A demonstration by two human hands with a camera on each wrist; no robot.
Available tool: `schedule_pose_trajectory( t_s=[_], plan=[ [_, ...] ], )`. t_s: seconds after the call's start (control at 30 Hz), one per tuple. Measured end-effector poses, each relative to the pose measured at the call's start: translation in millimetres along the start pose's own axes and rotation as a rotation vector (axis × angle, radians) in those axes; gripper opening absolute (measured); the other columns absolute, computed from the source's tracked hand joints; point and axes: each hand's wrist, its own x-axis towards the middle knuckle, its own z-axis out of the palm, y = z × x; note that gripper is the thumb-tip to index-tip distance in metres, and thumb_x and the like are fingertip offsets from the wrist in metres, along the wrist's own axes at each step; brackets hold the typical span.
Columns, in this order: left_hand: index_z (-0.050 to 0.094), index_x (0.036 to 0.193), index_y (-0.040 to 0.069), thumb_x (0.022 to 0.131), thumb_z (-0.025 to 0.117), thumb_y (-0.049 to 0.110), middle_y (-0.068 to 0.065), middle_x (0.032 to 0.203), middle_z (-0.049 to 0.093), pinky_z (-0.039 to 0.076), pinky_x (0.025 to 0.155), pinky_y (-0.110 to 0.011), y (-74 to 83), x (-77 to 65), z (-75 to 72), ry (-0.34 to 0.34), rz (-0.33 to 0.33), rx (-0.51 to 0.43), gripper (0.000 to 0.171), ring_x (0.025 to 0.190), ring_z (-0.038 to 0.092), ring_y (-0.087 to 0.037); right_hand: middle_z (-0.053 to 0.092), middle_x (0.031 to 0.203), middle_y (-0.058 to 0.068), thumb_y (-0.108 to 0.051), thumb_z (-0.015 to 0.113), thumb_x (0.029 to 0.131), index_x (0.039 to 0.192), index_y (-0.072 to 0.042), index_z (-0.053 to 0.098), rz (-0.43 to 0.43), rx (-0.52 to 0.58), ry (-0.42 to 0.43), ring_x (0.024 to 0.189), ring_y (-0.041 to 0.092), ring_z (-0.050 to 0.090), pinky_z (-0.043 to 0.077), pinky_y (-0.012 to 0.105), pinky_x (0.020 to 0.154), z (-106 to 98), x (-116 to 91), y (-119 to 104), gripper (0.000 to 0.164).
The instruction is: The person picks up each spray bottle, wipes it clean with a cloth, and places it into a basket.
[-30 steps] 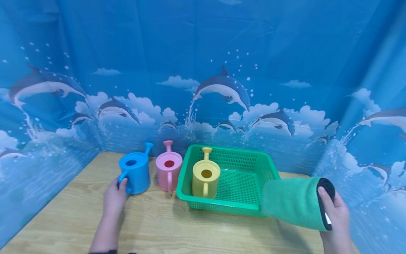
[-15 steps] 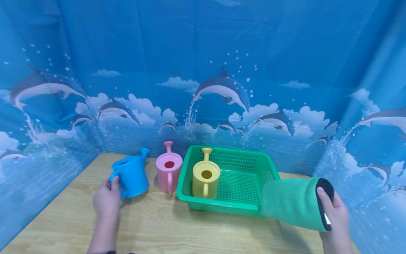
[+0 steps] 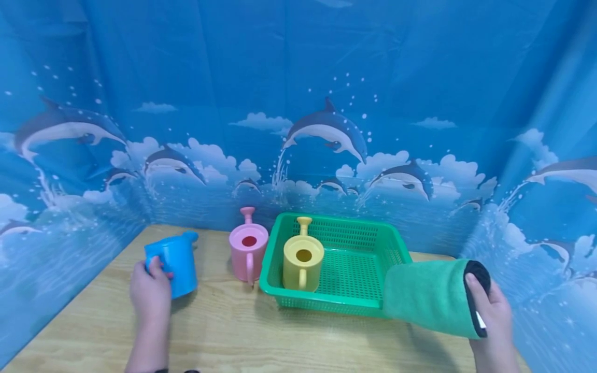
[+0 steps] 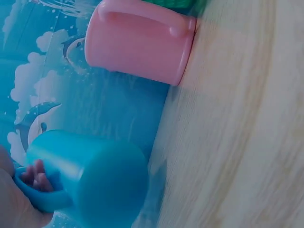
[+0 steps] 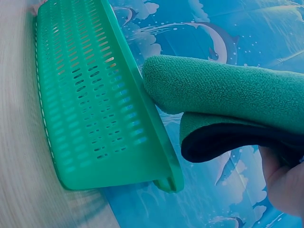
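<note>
Left hand (image 3: 150, 291) grips blue can (image 3: 181, 267), long axis tilted, spout (image 3: 189, 237) rightward; right hand (image 3: 495, 317) holds green cloth (image 3: 429, 298).

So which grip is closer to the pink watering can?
The left grip: it holds the blue watering can, left of the pink watering can. The right grip is farther off, right of the green basket, holding the green cloth.

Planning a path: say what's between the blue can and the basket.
The pink watering can stands between the blue can and the basket, in the head view.
</note>
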Motion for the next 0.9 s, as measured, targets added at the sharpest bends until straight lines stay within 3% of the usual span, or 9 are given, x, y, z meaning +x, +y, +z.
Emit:
schedule_pose_trajectory(
  t_s=[0.1, 0.17, 0.33, 0.6, 0.73, 0.9],
  plan=[
    [0.045, 0.123, -0.004, 0.105, 0.027, 0.037, -0.004, 0.091, 0.056, 0.038, 0.063, -0.018, 0.7, 0.6, -3.0, 0.012, -0.05, -0.1, 0.048, 0.062, 0.042, 0.013, 0.07, 0.084, -0.007, -0.006, 0.053, 0.097, 0.092, -0.017, 0.074, 0.006, 0.002, -0.007, 0.075, 0.002, 0.063, 0.052, 0.017, 0.063, 1, 0, 0, 0.025],
    [0.047, 0.116, 0.005, 0.104, 0.028, 0.037, 0.006, 0.089, 0.05, 0.038, 0.064, -0.016, 1.9, 1.2, -4.5, 0.018, -0.094, -0.193, 0.04, 0.066, 0.044, 0.01, 0.07, 0.083, -0.007, -0.006, 0.054, 0.097, 0.091, -0.017, 0.074, 0.007, -0.007, -0.003, 0.074, 0.002, 0.063, 0.052, 0.017, 0.062, 1, -1, 0, 0.024],
    [0.044, 0.097, 0.019, 0.105, 0.031, 0.035, 0.012, 0.079, 0.047, 0.042, 0.061, -0.014, 9.2, 1.0, -8.9, -0.013, -0.168, -0.47, 0.022, 0.066, 0.047, 0.001, 0.07, 0.082, -0.007, -0.006, 0.054, 0.097, 0.09, -0.017, 0.074, 0.004, -0.013, 0.008, 0.073, 0.002, 0.063, 0.052, 0.017, 0.061, 1, -1, 0, 0.024],
    [0.042, 0.084, 0.009, 0.105, 0.035, 0.027, 0.007, 0.06, 0.037, 0.035, 0.049, -0.017, 27.7, -7.4, -9.4, -0.066, -0.174, -0.827, 0.029, 0.049, 0.034, -0.005, 0.07, 0.083, -0.007, -0.007, 0.054, 0.097, 0.091, -0.018, 0.074, 0.014, -0.006, 0.006, 0.075, 0.002, 0.063, 0.052, 0.017, 0.063, 0, -1, -1, 0.023],
    [0.043, 0.08, 0.009, 0.105, 0.036, 0.026, 0.006, 0.057, 0.035, 0.031, 0.045, -0.018, 37.7, -14.8, -9.7, -0.092, -0.158, -0.918, 0.031, 0.045, 0.03, -0.006, 0.07, 0.084, -0.007, -0.006, 0.053, 0.097, 0.091, -0.017, 0.074, 0.002, 0.006, -0.008, 0.076, 0.002, 0.064, 0.053, 0.017, 0.063, 0, 0, -1, 0.024],
    [0.042, 0.081, 0.009, 0.105, 0.037, 0.029, 0.006, 0.056, 0.034, 0.027, 0.042, -0.02, 52.2, -25.3, -10.9, -0.138, -0.161, -0.93, 0.031, 0.043, 0.028, -0.006, 0.071, 0.086, -0.007, -0.006, 0.053, 0.097, 0.092, -0.017, 0.075, 0.002, 0.008, -0.009, 0.078, 0.002, 0.064, 0.053, 0.017, 0.065, 1, 1, 0, 0.025]
  ],
)
